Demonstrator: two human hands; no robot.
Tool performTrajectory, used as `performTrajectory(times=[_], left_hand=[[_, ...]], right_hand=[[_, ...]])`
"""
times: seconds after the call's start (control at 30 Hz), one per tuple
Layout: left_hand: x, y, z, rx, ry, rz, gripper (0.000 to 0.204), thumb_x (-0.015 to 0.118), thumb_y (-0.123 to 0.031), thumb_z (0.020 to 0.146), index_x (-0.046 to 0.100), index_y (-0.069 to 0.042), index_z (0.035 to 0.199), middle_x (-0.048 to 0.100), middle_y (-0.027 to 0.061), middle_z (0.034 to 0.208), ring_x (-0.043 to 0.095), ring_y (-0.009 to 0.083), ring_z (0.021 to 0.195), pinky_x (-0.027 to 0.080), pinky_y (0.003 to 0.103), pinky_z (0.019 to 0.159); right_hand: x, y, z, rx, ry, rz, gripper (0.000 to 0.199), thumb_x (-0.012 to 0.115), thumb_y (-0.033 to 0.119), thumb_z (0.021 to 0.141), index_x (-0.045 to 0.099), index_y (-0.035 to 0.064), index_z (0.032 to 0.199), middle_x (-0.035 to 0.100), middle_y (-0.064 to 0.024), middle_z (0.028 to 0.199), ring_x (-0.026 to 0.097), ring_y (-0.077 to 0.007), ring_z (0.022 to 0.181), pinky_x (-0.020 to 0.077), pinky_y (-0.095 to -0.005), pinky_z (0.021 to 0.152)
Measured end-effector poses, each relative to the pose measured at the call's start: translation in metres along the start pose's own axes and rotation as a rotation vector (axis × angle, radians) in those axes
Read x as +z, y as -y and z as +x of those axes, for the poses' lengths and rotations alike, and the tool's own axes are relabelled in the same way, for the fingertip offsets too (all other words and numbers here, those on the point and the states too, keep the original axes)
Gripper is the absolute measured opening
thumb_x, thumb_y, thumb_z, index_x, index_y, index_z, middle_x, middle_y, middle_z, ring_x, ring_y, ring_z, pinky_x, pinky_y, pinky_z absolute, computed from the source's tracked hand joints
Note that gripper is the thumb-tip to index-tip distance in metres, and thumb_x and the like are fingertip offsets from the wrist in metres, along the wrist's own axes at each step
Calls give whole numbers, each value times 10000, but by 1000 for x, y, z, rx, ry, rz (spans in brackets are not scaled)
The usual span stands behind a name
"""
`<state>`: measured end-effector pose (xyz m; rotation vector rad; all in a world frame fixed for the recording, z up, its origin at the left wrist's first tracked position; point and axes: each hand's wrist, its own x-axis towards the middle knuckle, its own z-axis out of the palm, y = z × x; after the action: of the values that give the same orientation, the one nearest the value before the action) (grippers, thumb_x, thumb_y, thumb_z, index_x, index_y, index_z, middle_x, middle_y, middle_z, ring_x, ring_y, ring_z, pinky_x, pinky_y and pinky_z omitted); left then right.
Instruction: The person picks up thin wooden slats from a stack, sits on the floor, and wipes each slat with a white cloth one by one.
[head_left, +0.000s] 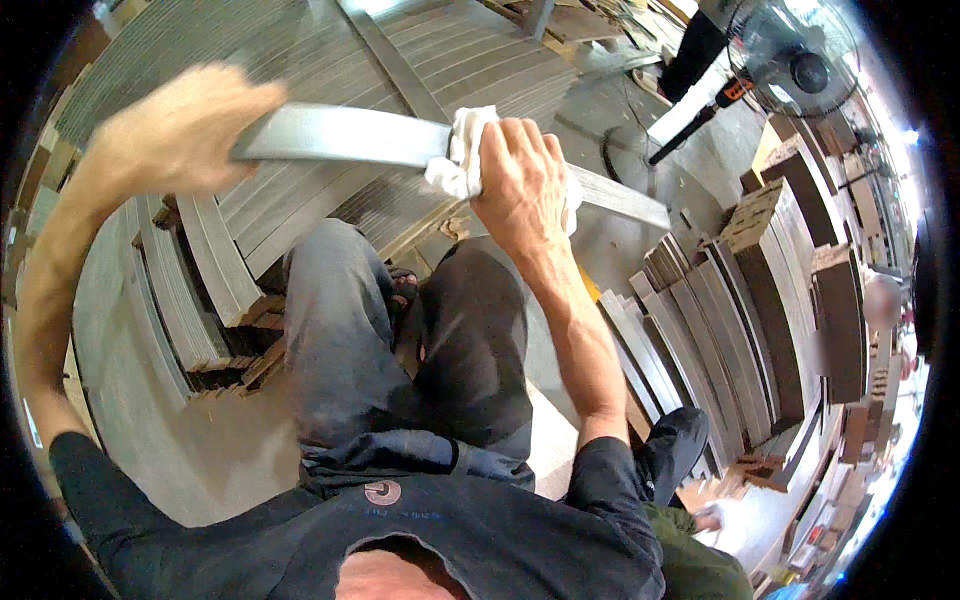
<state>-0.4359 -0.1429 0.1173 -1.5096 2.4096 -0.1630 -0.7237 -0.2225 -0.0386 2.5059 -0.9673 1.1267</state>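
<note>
Seated worker viewed from above. At left, stacks of grey strips [190,290] are lying on wooden blocks, ends toward the knees, presumably so that each piece is lifting off easily. The left hand [185,130] is gripping 1 end of a long grey strip [350,135], fingers curled over its upper edge; motion blur is hiding how tightly they are closing. The strip is spanning both hands at chest height above the lap, clear of every stack, which is leaving both faces open to wiping. At centre, the right hand [520,170] is clamping a white rag [462,150] around the strip, fingers together and wrapped over the cloth, so that the rag is pressing on both faces at once. At right, further strips [690,330] are leaning on edge, apart from the left stacks. Beyond them, a fan [795,60] is standing.
</note>
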Motion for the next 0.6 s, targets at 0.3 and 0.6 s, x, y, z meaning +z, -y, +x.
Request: performTrajectory(times=[0.3,0.6], left_hand=[[77,-16,-107,-206,116,-603,438,685,-115,591,545,-20,995,556,165,846,561,345,831,410,407,765],[121,-35,-159,-437,-164,-933,459,816,-253,606,618,29,909,578,93,761,575,199,715,461,313,687]], right_hand=[[-10,-121,-75,-167,200,-15,277,679,83,668,556,10,906,589,-147,967,574,-330,947,445,-438,819],[-19,-248,-154,845,-51,81,280,705,200,804,693,19,1017,714,-158,941,688,-261,873,519,-366,792]])
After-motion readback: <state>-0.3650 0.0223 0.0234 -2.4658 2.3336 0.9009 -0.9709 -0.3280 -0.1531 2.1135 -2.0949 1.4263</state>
